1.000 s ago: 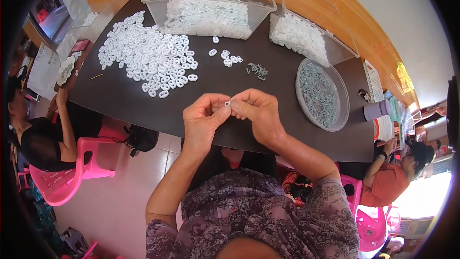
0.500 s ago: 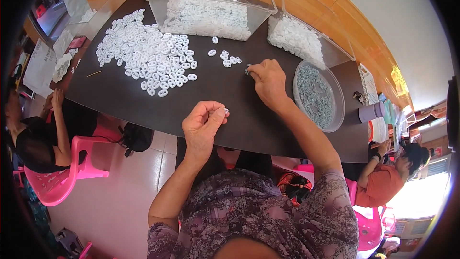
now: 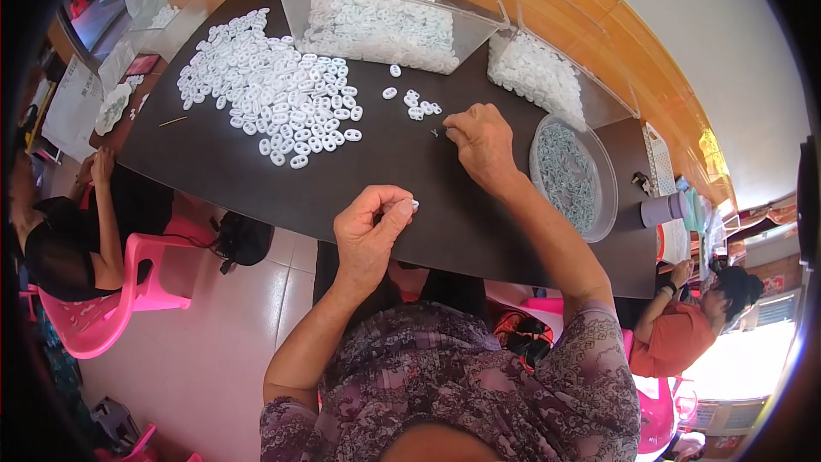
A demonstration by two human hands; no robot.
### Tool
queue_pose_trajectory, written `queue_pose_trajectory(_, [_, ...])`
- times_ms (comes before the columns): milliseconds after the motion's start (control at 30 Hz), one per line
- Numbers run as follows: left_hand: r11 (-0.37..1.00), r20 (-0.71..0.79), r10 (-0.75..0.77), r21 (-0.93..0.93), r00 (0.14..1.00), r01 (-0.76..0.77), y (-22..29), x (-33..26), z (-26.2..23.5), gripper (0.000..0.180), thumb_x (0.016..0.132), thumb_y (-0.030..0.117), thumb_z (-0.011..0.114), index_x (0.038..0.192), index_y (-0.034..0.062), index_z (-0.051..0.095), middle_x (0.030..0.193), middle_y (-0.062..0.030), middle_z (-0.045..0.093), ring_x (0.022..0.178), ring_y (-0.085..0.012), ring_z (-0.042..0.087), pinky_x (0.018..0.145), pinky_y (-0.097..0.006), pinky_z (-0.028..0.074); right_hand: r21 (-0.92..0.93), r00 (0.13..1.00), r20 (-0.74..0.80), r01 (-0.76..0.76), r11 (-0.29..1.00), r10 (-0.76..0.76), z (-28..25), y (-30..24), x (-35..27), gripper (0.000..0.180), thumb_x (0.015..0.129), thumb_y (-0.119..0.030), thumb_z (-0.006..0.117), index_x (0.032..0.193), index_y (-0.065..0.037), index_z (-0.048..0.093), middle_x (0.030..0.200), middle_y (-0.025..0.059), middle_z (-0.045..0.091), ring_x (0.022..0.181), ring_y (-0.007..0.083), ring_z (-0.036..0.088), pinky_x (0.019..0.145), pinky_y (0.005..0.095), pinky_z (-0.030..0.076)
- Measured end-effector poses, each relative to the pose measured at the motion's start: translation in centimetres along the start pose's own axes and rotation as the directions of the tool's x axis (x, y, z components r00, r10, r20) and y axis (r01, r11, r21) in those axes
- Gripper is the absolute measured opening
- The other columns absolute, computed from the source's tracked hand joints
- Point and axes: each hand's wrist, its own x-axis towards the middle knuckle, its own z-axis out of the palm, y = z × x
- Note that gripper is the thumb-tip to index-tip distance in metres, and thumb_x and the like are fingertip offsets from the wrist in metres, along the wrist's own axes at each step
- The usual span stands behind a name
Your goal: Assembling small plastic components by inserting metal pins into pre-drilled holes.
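Note:
My left hand (image 3: 366, 235) is closed in a pinch over the front part of the table, thumb against fingers. A small white plastic piece (image 3: 416, 204) pokes out between its fingertips. Farther up and right, my right hand (image 3: 483, 144) has its thumb and fingers pressed together low over the table; what they hold, if anything, is hidden. A tiny grey bit (image 3: 434, 133) lies just left of those fingertips. Beyond it sit several loose white two-holed oval pieces (image 3: 415, 111). A round clear tub (image 3: 609, 184) of small grey-green pieces stands right of my right forearm.
A big heap of white ovals (image 3: 282, 94) covers the table's left side. Two clear bins, one in the middle (image 3: 385, 2) and one to the right (image 3: 611, 90), hold more along the back. A thin yellowish stick (image 3: 173, 121) lies left. People sit at either side.
The whole view has shifted slightly. Both hands keep their pinches in nearly the same places. The grey bit by my right fingertips now shows slightly apart from them, on the table.

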Motion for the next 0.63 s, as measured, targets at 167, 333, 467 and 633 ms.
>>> queue_pose_trajectory(167, [1.0,0.004,0.004,0.015,1.0,-0.004,0.0,-0.1,-0.1,0.013,0.087,0.007,0.062,0.094,-0.0038,0.06,0.084,-0.0048,0.063,0.074,-0.0087,0.056,0.071,-0.021,0.046,0.034,0.998,0.019,0.056,0.998,-0.057,0.4,-0.9,0.4,0.008,0.069,-0.007,0.069,0.077,-0.008,0.065,0.072,0.0072,0.055,0.073,0.026,0.053,0.064,0.0371,0.044])
queue_pose_trajectory(333, [1.0,0.012,0.005,0.021,1.0,-0.005,-0.3,-0.2,-0.2,0.013,0.087,0.007,0.062,0.094,-0.0037,0.06,0.085,-0.0049,0.062,0.075,-0.0086,0.056,0.071,-0.021,0.046,0.025,0.995,0.084,0.055,0.998,-0.057,1.2,-0.6,0.5,0.007,0.068,-0.005,0.066,0.07,-0.005,0.06,0.074,0.0105,0.054,0.074,0.0291,0.052,0.065,0.0405,0.042])
queue_pose_trajectory(467, [1.0,0.013,-0.007,0.008,1.0,0.007,-0.4,-0.3,-0.2,0.014,0.087,0.008,0.061,0.095,-0.0036,0.06,0.086,-0.0049,0.062,0.076,-0.0086,0.056,0.072,-0.021,0.046,0.03,0.994,0.082,0.071,0.997,-0.073,1.6,-0.6,0.7,0.007,0.069,-0.005,0.064,0.069,-0.004,0.058,0.075,0.0113,0.055,0.075,0.0297,0.052,0.066,0.041,0.042])
queue_pose_trajectory(633, [1.0,0.011,-0.01,0.006,1.0,0.01,-0.1,-0.4,-0.3,0.014,0.088,0.009,0.061,0.096,-0.0027,0.06,0.086,-0.0051,0.062,0.078,-0.0093,0.057,0.073,-0.022,0.047,0.046,0.995,0.101,0.002,0.999,-0.006,1.5,-0.7,0.7,0.006,0.071,-0.007,0.063,0.073,-0.005,0.058,0.076,0.0114,0.057,0.076,0.0303,0.053,0.067,0.042,0.042])
